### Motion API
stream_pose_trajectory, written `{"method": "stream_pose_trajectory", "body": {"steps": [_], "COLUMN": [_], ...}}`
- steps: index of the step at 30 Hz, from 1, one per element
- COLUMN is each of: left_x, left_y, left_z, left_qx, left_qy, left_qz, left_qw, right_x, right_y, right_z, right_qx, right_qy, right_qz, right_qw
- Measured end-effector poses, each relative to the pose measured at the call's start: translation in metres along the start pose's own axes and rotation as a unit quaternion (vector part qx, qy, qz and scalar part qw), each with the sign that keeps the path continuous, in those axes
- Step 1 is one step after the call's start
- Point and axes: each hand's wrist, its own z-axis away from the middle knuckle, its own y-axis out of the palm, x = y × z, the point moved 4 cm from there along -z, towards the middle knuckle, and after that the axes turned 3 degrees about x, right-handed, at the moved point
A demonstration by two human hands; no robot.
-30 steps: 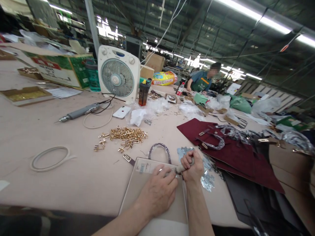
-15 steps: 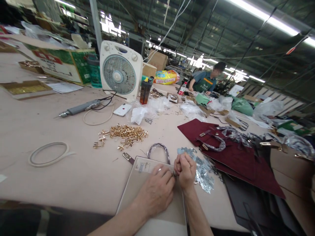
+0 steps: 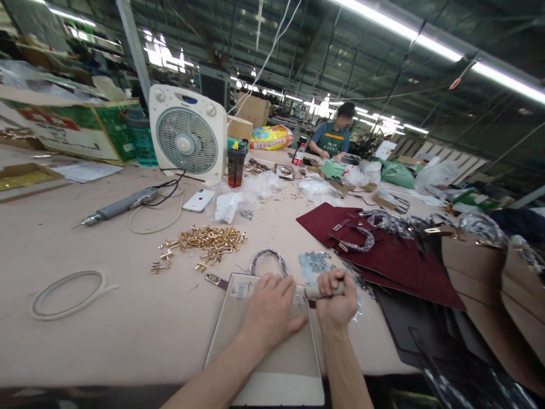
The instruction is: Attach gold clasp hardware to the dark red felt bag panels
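A beige bag panel (image 3: 264, 363) with a pale border lies in front of me, its wrapped, arched handle (image 3: 269, 255) pointing away. My left hand (image 3: 269, 309) rests flat on its upper part, fingers stretched out and thumb apart. Beside it, at the panel's top right corner, my right hand (image 3: 338, 298) is closed around a short, thick beige-grey cylindrical tool (image 3: 314, 291) held sideways. The tool's end is close to a small metal fitting (image 3: 300, 296) on the panel. A strap with a metal plate (image 3: 216, 280) sticks out at the top left. Flat silvery metal plates (image 3: 315, 262) are heaped behind my right hand.
Gold-coloured fittings (image 3: 213, 241) lie in a pile ahead. Left are a tape roll (image 3: 42, 312), a powered screwdriver (image 3: 119, 211), a phone (image 3: 198, 200) and a fan (image 3: 187, 136). Burgundy bag pieces (image 3: 395, 261) are stacked right. A co-worker (image 3: 332, 139) is across the table.
My right hand has moved right, away from my left, and the cylindrical tool now shows in it. My left hand has flattened from a curled pose. The view has shifted right.
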Motion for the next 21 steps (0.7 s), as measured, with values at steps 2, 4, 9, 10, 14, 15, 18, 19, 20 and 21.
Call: {"method": "stream_pose_trajectory", "body": {"steps": [2,4,9,10,14,15,18,19,20,21], "left_x": [-0.001,-0.001,-0.001,-0.001,-0.001,-0.001,-0.001,-0.001,-0.001,-0.001], "left_y": [0.0,-0.001,-0.004,-0.004,-0.004,-0.004,-0.003,-0.003,-0.002,-0.002], "left_z": [0.001,0.001,0.0,-0.001,0.0,0.0,-0.001,-0.001,-0.001,-0.001], "left_qx": [0.003,0.007,0.018,0.018,0.019,0.02,0.027,0.029,0.029,0.026], "left_qy": [0.0,-0.001,-0.011,-0.012,-0.016,-0.018,-0.018,-0.015,-0.012,-0.008], "left_qz": [0.004,0.009,0.016,0.016,0.017,0.018,0.02,0.021,0.022,0.023], "left_qw": [1.0,1.0,1.0,1.0,1.0,0.999,0.999,0.999,0.999,0.999], "right_x": [0.012,0.016,0.0,-0.003,-0.008,-0.009,-0.017,-0.019,-0.022,-0.023], "right_y": [-0.005,-0.004,0.008,0.01,0.014,0.014,0.013,0.013,0.013,0.014], "right_z": [-0.003,0.001,0.023,0.026,0.035,0.036,0.035,0.033,0.031,0.027], "right_qx": [-0.017,0.012,0.088,0.096,0.117,0.121,0.123,0.122,0.12,0.117], "right_qy": [-0.026,-0.031,-0.007,-0.012,-0.07,-0.083,-0.093,-0.089,-0.085,-0.078], "right_qz": [-0.028,-0.024,0.011,0.02,0.099,0.125,0.181,0.188,0.192,0.192], "right_qw": [0.999,0.999,0.996,0.995,0.986,0.981,0.971,0.971,0.97,0.971]}}
